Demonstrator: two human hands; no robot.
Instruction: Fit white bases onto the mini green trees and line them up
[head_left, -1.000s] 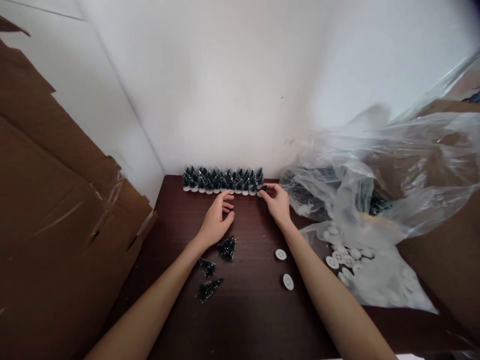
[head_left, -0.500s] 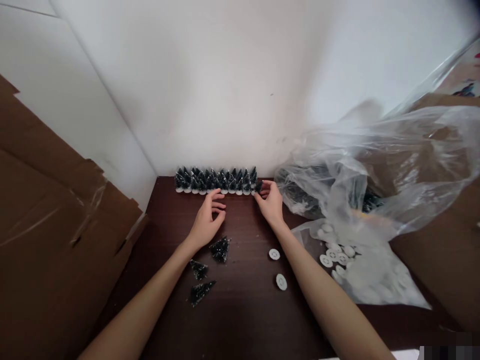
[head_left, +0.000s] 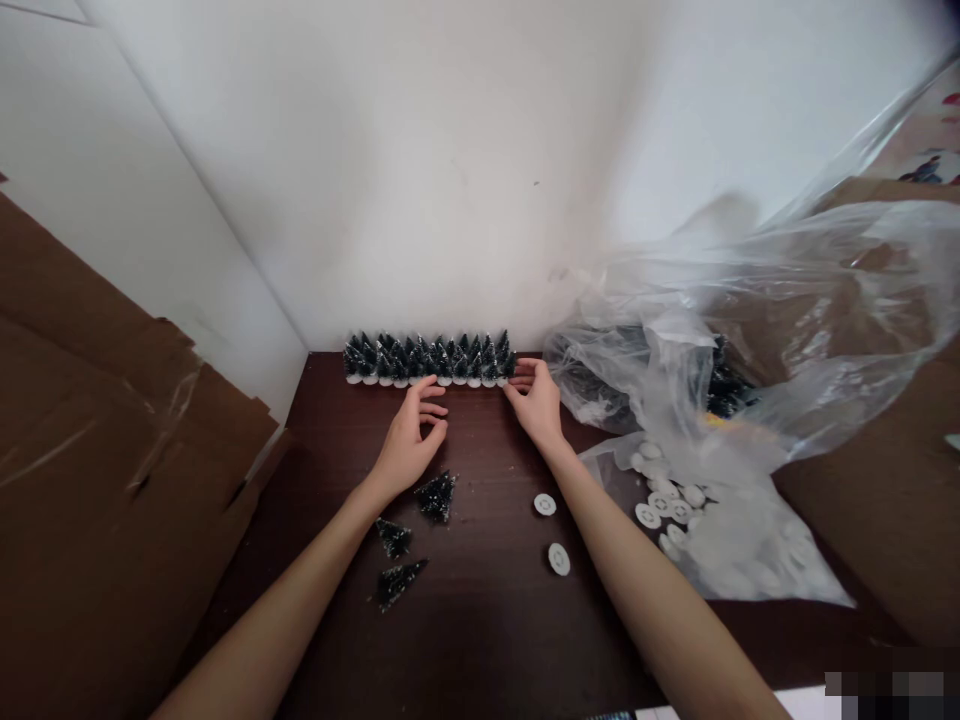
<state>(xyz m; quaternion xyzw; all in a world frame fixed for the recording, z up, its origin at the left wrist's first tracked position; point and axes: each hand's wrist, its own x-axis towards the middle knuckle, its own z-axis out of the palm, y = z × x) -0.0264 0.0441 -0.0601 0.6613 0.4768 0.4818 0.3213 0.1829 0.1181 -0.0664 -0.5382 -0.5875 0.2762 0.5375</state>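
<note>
Small dark green trees with white tips and white bases stand in close rows (head_left: 427,360) along the wall. At the right end of the rows, my right hand (head_left: 536,400) has its fingers around the last tree (head_left: 511,366), touching its side and base. My left hand (head_left: 411,435) is just in front of the rows' middle, fingers apart and curved, holding nothing. Three loose trees lie near my left forearm: one (head_left: 436,496), another (head_left: 394,538) and a third (head_left: 400,583). Two white discs, one (head_left: 544,505) behind the other (head_left: 559,559), lie left of my right forearm.
On the right, a clear plastic bag (head_left: 757,550) holds several white discs, with a larger crumpled bag (head_left: 675,350) of dark trees behind it. Brown cardboard (head_left: 112,430) rises on the left. A white wall (head_left: 450,180) closes off the back of the dark table (head_left: 480,640).
The tree at my right hand now stands upright at the row's end, where it was tilted in the fingers before. The whole view has shifted slightly; my left hand keeps its pose.
</note>
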